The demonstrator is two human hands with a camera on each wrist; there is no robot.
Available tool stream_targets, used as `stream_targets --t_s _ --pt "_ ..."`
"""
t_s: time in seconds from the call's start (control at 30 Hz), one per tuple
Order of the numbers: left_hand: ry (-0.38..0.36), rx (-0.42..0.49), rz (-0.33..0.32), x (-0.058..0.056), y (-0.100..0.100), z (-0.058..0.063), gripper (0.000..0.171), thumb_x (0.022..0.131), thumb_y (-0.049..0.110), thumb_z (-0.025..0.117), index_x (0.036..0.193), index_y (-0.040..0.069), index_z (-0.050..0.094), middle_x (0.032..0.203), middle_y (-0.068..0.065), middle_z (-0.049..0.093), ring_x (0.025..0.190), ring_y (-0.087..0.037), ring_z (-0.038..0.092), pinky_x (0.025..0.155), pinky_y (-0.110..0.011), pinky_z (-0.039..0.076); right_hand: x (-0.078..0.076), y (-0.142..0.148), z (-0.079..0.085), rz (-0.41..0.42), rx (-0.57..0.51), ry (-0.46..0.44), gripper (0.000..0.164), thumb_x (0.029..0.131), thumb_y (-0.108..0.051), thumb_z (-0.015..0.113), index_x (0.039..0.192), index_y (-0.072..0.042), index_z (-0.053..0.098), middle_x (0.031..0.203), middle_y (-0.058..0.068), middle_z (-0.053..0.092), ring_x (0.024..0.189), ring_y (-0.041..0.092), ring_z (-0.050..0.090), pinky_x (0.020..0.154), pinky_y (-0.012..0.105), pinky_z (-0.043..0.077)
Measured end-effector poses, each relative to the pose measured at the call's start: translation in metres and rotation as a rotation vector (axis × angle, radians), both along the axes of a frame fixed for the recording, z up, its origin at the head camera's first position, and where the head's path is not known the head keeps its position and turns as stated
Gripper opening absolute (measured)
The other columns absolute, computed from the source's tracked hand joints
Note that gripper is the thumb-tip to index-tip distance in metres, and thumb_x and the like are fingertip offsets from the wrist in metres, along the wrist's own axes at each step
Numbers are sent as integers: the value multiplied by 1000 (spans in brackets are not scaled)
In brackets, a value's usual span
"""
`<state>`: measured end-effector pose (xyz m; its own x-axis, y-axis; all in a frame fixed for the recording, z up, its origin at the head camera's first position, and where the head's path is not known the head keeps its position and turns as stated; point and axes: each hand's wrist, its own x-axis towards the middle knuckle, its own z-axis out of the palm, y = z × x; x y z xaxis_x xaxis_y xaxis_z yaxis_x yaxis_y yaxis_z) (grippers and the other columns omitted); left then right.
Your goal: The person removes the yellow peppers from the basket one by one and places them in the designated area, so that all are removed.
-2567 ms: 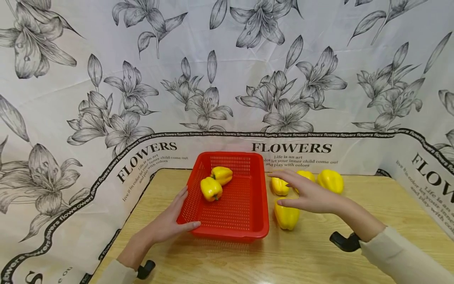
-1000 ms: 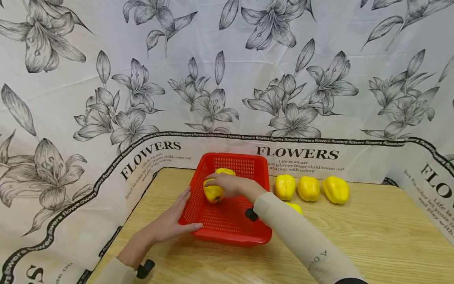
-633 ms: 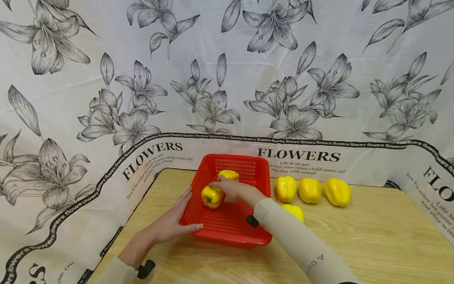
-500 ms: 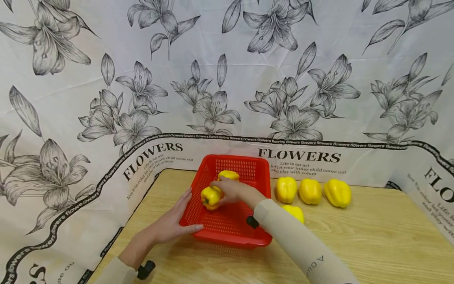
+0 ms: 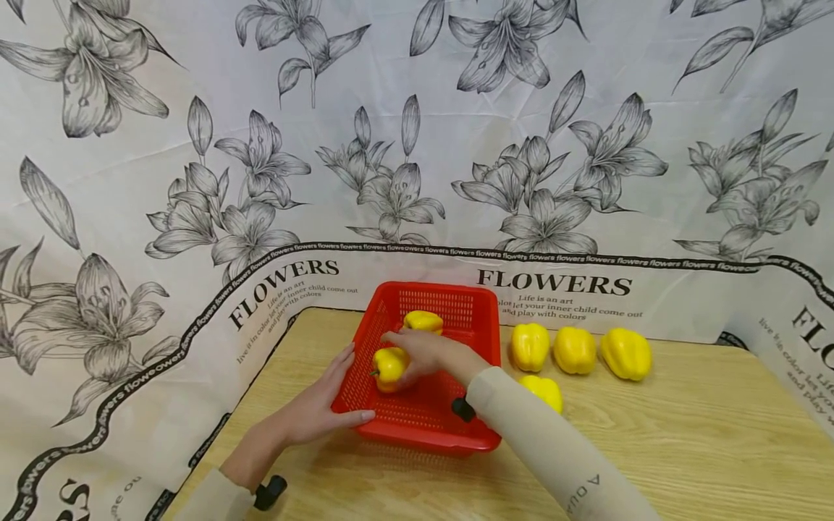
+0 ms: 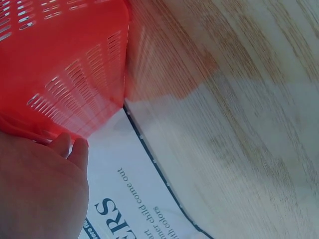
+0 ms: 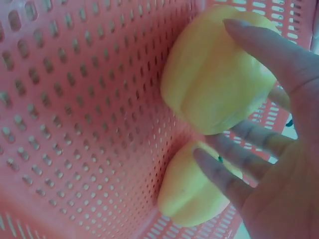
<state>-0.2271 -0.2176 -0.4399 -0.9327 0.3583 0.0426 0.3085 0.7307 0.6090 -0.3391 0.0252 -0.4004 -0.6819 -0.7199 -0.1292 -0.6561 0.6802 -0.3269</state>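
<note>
In the head view a red perforated plastic basket (image 5: 430, 434) stands on the wooden table with two yellow bell peppers in it. My right hand (image 5: 423, 356) reaches inside and holds the nearer bell pepper (image 5: 391, 367), its green stem facing left. The right wrist view has the thumb against this pepper (image 7: 214, 74) and fingers passing along its other side, their tips partly hidden. A second bell pepper (image 5: 423, 321) lies just behind, near the back of the basket. My left hand (image 5: 309, 405) rests on the basket's front left corner, fingers extended along the left side and thumb at the front rim.
Right of the basket, several more yellow bell peppers lie on the table (image 5: 684, 434): a back row including one at the far right (image 5: 626, 354), plus one nearer (image 5: 542, 393), partly behind the right sleeve. White floral cloth (image 5: 417, 188) hangs behind and at both sides.
My right hand has moved from over the table peppers into the basket and taken hold of the nearer pepper. That pepper's stem has swung round to the left. The left hand stays put.
</note>
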Motion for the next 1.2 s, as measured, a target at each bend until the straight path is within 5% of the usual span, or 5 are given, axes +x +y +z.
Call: stream_targets --t_s 0.33,0.7,0.9,1.2 --pt "0 -9 1 0 0 1 113 86 64 72 167 20 6 172 9 -2 156 -26 15 120 -55 28 9 -3 9 -44 24 -90 72 84 -32 86 145 -15 52 130 2 62 116 20 56 110 44 45" --pt "-18 -14 4 0 2 1 112 86 65 72 167 25 5 171 12 -1 156 -28 17 118 -60 30 17 13 38 -132 -233 -135 67 83 -40 85 134 -9 55 127 8 62 104 20 58 88 34 55" --pt "-18 -6 0 0 2 2 112 86 64 72 167 24 4 171 11 -1 155 -28 18 117 -60 31 21 26 48 -235 -400 -297 67 82 -36 87 133 -7 56 128 14 61 100 22 63 75 36 62" --pt "-4 -12 -5 0 2 2 113 86 63 72 167 22 4 172 8 -1 155 -28 18 118 -58 31 32 52 60 -331 -612 -504 67 86 -37 84 134 -3 50 125 19 61 99 27 69 80 46 62"
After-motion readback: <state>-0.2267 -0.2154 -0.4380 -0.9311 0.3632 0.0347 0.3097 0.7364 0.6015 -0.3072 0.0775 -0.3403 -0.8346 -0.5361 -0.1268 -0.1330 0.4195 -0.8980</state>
